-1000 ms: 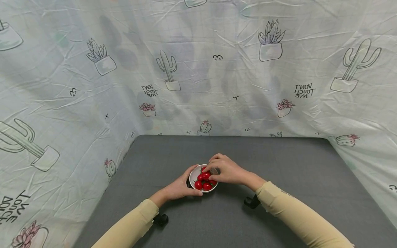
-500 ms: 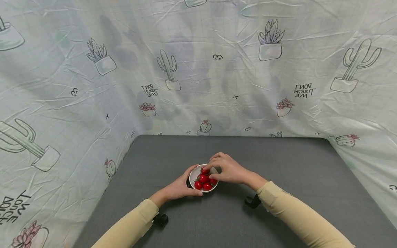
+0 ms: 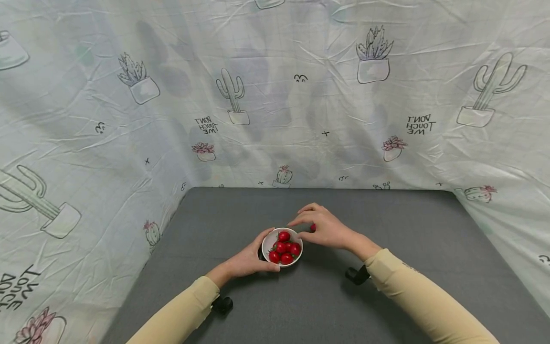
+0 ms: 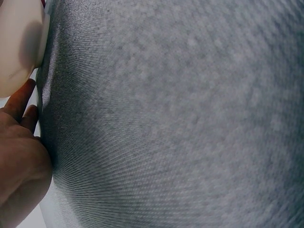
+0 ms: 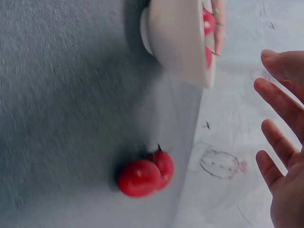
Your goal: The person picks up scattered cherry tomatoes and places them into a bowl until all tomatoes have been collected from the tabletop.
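A small white bowl [image 3: 269, 242] stands on the dark table with several red cherry tomatoes [image 3: 280, 247], green stems on some. My left hand [image 3: 249, 259] holds the bowl from the left, thumb along the near rim and fingers round the far side. In the left wrist view, fingertips reach the bowl's outer wall [image 4: 19, 42]. Just right of the bowl hovers my right hand [image 3: 325, 229], fingers parted and nothing between them. Two more cherry tomatoes [image 5: 138, 178] lie together on the table in the right wrist view; a bit of red [image 3: 312, 227] shows past that hand in the head view.
The grey table [image 3: 240, 210] reaches back to a pale curtain [image 3: 275, 95] printed with cacti, which also hangs along the left and right sides. Black wrist mounts [image 3: 223, 305] hang under both sleeves.
My right hand has drawn back out of the bowl, up and to the right, its fingers off the tomatoes. One tomato at the bowl's far side is now uncovered. The left hand stays put.
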A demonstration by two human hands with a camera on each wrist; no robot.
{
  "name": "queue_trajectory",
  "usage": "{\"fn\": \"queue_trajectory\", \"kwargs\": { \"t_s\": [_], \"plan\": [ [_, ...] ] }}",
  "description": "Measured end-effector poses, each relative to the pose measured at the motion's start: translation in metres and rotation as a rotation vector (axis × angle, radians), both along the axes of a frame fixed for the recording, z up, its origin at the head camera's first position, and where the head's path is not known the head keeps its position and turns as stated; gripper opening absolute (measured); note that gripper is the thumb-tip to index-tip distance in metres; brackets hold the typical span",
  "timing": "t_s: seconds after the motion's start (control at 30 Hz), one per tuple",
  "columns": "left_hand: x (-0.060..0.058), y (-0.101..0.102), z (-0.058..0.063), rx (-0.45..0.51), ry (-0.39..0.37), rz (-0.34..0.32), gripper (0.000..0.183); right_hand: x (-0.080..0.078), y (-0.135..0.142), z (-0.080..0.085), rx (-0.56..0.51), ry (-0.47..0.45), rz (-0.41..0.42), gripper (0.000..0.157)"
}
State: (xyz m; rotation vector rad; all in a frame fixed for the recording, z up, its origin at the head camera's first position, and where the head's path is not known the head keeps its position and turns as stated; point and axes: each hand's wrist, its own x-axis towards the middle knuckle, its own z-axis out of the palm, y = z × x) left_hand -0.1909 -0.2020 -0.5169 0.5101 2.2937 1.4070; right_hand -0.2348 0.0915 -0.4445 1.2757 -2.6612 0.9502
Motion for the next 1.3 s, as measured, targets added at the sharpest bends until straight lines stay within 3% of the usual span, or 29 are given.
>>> {"fn": "queue_trajectory", "kwargs": {
  "t_s": [0.27,0.47,0.83,1.3],
  "plan": [
    [0.0,0.0,-0.001,-0.011,0.027,0.01,0.109,-0.003,0.023,0.014,-0.036,0.006,-0.074,0.032],
    [0.001,0.0,0.0,-0.023,0.033,0.014,0.109,-0.002,0.035,0.013,-0.014,0.007,-0.123,0.031],
    [0.001,-0.001,0.0,-0.02,0.054,0.0,0.109,0.004,0.045,-0.007,0.033,0.099,-0.194,0.033],
    [0.001,0.0,-0.001,-0.016,0.039,0.011,0.108,0.018,0.049,-0.036,0.09,0.066,-0.359,0.04]
  ]
}}
